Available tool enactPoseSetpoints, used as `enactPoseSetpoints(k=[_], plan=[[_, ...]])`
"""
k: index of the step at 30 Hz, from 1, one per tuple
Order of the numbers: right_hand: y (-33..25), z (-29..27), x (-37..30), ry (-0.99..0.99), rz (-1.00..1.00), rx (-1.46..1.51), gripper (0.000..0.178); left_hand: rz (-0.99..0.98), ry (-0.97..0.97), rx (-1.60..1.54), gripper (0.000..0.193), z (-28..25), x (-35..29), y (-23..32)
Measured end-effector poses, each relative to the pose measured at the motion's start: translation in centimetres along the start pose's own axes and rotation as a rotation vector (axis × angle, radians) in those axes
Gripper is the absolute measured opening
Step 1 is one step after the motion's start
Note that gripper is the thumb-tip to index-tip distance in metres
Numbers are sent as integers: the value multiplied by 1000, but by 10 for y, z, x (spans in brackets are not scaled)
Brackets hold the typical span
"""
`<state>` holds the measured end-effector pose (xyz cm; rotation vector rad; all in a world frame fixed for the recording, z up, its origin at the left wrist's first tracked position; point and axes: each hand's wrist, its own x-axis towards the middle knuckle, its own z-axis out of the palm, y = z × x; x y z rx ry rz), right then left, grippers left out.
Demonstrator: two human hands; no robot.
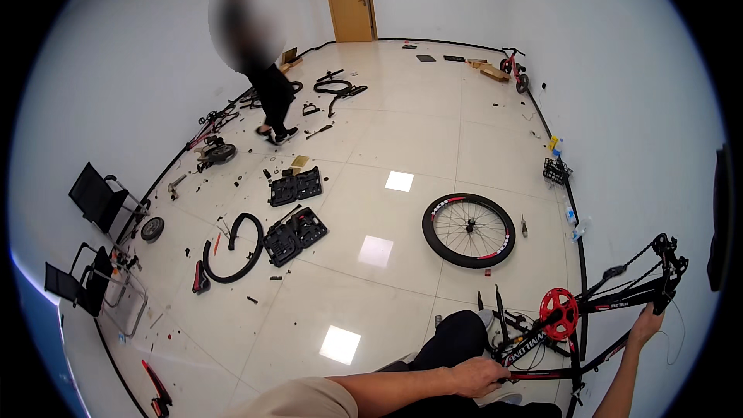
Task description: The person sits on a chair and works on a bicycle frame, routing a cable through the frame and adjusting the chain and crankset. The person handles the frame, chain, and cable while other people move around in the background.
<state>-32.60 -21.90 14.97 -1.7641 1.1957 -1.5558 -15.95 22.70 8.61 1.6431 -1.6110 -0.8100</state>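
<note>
A black and red bicycle frame lies on its side by the right wall, close in front of me. My left hand is closed around a tube at its near left end. My right hand grips the rear end of the frame, just below the derailleur. The red chainring is on the frame between my hands, and a chain runs from the rear end. My bent knee is beside the left hand. The fingertips of both hands are partly hidden.
A bicycle wheel lies flat ahead, with a screwdriver beside it. Left of it are open black toolboxes, a loose tyre and a saddle. Black chairs line the left wall. A person stands farther back among bike parts.
</note>
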Motion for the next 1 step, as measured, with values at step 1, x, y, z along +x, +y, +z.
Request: enactPoseSetpoints(k=[1], plan=[[8, -4, 3, -33, -13, 1, 18, -17, -25, 10, 39, 3, 2, -2]])
